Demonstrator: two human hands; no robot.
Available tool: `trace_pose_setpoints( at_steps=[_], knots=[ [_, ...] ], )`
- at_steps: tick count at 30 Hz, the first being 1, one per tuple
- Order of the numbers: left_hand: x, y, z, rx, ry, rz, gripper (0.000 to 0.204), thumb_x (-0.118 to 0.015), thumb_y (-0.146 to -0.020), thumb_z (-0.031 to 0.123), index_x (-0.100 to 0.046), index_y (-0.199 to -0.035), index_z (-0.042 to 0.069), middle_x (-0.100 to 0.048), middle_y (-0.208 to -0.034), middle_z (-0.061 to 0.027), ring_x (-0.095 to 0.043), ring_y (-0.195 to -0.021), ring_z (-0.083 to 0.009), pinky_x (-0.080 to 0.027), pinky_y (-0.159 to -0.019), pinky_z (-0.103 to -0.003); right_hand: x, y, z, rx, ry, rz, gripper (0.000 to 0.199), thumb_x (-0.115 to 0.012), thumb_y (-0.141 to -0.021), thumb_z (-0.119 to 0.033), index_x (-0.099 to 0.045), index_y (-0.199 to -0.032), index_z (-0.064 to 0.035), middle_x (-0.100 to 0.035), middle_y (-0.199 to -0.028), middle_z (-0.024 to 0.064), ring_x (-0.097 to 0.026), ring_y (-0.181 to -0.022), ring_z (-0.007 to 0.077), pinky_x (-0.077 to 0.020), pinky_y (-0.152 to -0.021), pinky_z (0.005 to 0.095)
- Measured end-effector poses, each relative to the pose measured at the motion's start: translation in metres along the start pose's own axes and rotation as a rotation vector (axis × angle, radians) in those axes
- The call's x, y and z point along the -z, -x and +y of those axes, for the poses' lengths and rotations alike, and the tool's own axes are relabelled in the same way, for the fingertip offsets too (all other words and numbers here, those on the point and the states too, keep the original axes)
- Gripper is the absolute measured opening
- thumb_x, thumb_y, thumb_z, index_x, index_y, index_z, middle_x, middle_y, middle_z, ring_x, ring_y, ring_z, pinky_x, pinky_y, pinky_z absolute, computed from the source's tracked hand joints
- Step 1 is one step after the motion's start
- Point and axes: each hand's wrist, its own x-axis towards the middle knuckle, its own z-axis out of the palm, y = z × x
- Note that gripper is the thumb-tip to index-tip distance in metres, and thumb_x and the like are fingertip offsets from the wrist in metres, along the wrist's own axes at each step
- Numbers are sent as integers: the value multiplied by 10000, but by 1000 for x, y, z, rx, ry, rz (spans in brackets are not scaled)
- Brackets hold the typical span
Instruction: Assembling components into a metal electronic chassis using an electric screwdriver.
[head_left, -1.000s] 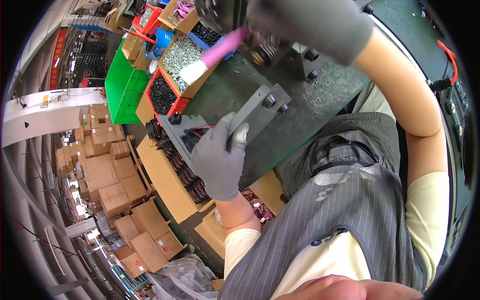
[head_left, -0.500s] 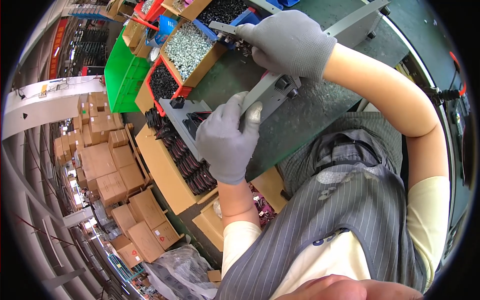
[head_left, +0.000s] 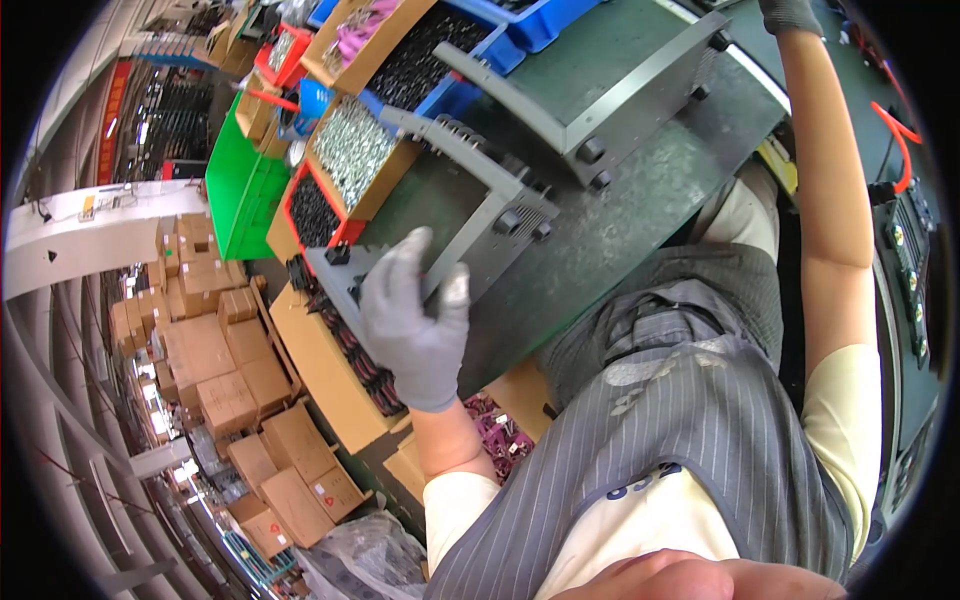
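Observation:
My left hand [head_left: 415,325], in a grey glove, is open, with thumb and fingers apart around the near end of a grey metal frame [head_left: 470,228]. It does not appear to grip the frame. The frame is angular, with black knobs along one side, and lies on the dark green bench. My right hand [head_left: 792,14], also gloved, is at the upper right edge of the view; its fingers are cut off. A second similar frame [head_left: 640,105], with black round feet or knobs, stands farther right on the bench, below and left of that hand.
Bins line the bench's left and far side: silver screws [head_left: 352,150], black screws [head_left: 312,210], a blue bin [head_left: 480,65] of black parts and a box of pink pieces [head_left: 362,30]. A green crate [head_left: 240,180] stands beyond. Stacked cartons [head_left: 215,345] fill the left.
My right hand has left the nearer frame's far end and swung to the upper right. My left hand has loosened and drawn slightly back and left. The view has shifted, showing more of the second frame.

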Motion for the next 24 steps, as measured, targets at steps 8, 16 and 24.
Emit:
trace_pose_setpoints(
  at_steps=[8, 16, 24],
  knots=[
    [-29, -57, 64, -208, 278, 124, 328, -666, -762, 237, -631, -1053, 91, -624, -1014, -84, -572, -1035, -317, -436, -910, -412, 39, -1, 227, -703, 548, -36, 720, -602, -787, -591, -572, -1036, 84, -643, -753, 138, -577, -531, 161, -455, -543, 304],
    [-80, -100, 118, -297, 164, -31, 494, -637, -785, 264, -534, -1245, 116, -593, -952, -88, -571, -861, -282, -469, -798, -386, 17, -13, 188, -785, 521, -276, 471, -547, -858, -428, -632, -830, 35, -615, -695, 121, -589, -520, 199, -457, -549, 339],
    [-72, -98, 112, -227, 52, -231, 448, -592, -825, 171, -535, -1269, 168, -548, -795, -100, -561, -726, -277, -489, -653, -386, 35, 2, 169, -793, 351, -297, 357, -558, -862, -281, -610, -906, 70, -625, -744, 165, -658, -602, 230, -487, -559, 324]
  ],
)
